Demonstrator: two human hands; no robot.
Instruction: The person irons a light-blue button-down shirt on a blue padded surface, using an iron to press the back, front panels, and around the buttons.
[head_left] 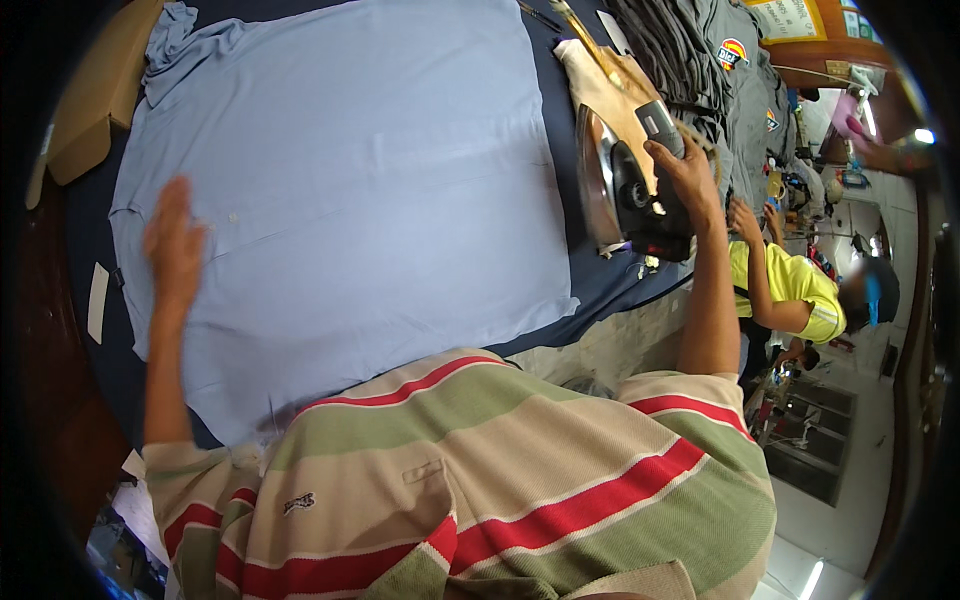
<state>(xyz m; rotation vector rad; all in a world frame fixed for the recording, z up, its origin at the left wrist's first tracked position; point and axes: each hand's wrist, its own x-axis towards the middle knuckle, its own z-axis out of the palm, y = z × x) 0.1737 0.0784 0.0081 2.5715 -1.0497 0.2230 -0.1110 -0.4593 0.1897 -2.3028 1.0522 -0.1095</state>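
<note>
A light blue shirt (pixel 370 190) lies spread out on a dark blue cloth (pixel 590 310) covering the table. Over the shirt's left edge is my left hand (pixel 172 235), slightly blurred, its fingers stretched out and holding nothing. My right hand (pixel 685 170) is closed round the grey handle of a clothes iron (pixel 632 185), to the right of the shirt. The iron is black with a shiny metal sole that faces toward the shirt. Beneath and behind it lies a tan cloth pad (pixel 580 65), partly hidden by the iron.
Dark grey folded garments (pixel 675 50) are stacked at the far right. An open cardboard box (pixel 95 100) stands at the far left, with a white strip (pixel 97 303) nearer me. A person in a yellow shirt (pixel 805 290) works beyond my right arm.
</note>
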